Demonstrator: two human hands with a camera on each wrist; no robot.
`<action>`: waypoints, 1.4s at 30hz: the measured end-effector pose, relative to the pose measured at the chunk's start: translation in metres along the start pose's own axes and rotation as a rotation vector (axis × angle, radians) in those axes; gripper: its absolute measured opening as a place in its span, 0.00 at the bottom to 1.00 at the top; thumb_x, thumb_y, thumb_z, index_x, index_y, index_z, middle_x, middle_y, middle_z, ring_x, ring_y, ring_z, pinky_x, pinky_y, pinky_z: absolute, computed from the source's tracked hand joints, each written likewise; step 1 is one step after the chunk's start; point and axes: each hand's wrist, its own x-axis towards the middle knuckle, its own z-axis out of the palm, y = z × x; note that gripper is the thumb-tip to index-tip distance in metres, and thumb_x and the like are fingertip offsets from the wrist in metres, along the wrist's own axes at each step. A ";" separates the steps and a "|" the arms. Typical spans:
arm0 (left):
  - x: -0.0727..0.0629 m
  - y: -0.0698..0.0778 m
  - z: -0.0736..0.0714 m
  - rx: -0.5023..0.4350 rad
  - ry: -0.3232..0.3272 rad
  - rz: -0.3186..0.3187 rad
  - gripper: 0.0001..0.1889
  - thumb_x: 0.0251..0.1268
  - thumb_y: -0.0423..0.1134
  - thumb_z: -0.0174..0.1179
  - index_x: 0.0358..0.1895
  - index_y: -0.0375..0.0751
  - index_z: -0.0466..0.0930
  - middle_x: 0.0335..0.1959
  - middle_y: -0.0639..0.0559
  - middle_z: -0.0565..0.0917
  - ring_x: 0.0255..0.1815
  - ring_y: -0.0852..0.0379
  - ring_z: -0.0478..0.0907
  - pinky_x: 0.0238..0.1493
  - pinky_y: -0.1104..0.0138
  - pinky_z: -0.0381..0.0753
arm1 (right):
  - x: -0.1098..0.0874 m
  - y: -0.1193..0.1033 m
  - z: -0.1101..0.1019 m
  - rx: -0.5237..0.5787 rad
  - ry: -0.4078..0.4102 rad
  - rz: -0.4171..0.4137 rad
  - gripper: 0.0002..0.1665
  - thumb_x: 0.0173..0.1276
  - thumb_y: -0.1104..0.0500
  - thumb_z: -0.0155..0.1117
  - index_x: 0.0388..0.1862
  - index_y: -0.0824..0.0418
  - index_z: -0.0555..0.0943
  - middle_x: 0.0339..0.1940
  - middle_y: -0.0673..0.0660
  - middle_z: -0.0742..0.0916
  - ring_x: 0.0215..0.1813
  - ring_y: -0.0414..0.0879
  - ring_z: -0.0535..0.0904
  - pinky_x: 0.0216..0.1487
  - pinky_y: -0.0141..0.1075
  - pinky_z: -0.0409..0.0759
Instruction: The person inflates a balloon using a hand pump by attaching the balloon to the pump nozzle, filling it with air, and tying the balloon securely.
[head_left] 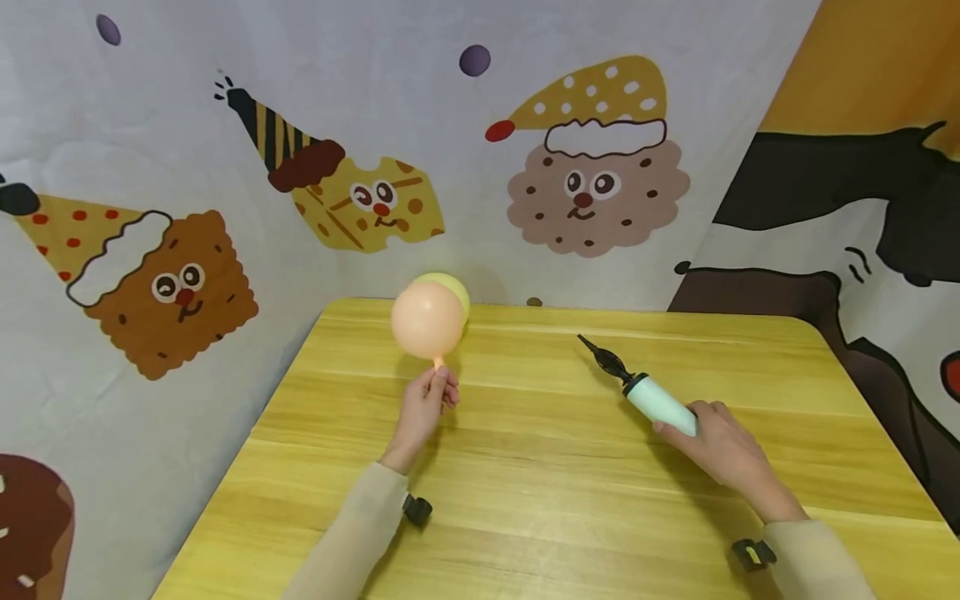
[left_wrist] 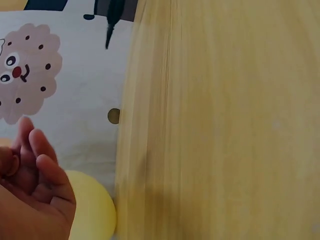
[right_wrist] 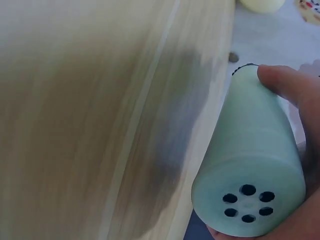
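My left hand [head_left: 427, 406] pinches the neck of an inflated peach balloon [head_left: 427, 320] between thumb and finger, the balloon standing up above the fingertips. Behind it, partly hidden, is a yellow balloon [head_left: 456, 290] at the table's back edge; the left wrist view shows the yellow balloon [left_wrist: 92, 207] beside the hand. On the right, my right hand [head_left: 722, 442] grips the mint-green barrel of a balloon hand pump [head_left: 660, 403]. The pump's black nozzle points up and to the left. In the right wrist view the pump [right_wrist: 250, 145] shows its end with several round holes.
A wooden table [head_left: 525, 467] lies under both hands. Its back edge meets a white cloth backdrop [head_left: 360, 75] printed with cartoon biscuits and cheese. Black wrist cameras [head_left: 417, 510] sit at both sleeves.
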 end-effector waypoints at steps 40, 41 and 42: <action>-0.003 0.010 0.035 0.208 -0.336 0.046 0.19 0.86 0.38 0.46 0.39 0.25 0.78 0.22 0.50 0.78 0.23 0.59 0.73 0.29 0.60 0.81 | -0.007 -0.039 0.003 -0.131 0.385 -0.221 0.24 0.75 0.54 0.64 0.59 0.72 0.80 0.56 0.73 0.83 0.54 0.72 0.80 0.44 0.67 0.78; -0.003 0.010 0.037 0.214 -0.345 0.051 0.19 0.86 0.38 0.46 0.39 0.25 0.78 0.21 0.50 0.78 0.22 0.59 0.73 0.28 0.62 0.80 | -0.007 -0.048 0.003 -0.072 0.351 -0.227 0.22 0.78 0.54 0.61 0.60 0.71 0.80 0.57 0.72 0.83 0.55 0.71 0.80 0.48 0.66 0.78; -0.004 0.010 0.039 0.223 -0.355 0.057 0.19 0.86 0.39 0.46 0.39 0.25 0.78 0.21 0.50 0.78 0.22 0.59 0.73 0.28 0.64 0.79 | -0.007 -0.056 0.004 -0.005 0.313 -0.226 0.21 0.80 0.54 0.58 0.60 0.69 0.81 0.58 0.70 0.84 0.57 0.69 0.81 0.50 0.65 0.79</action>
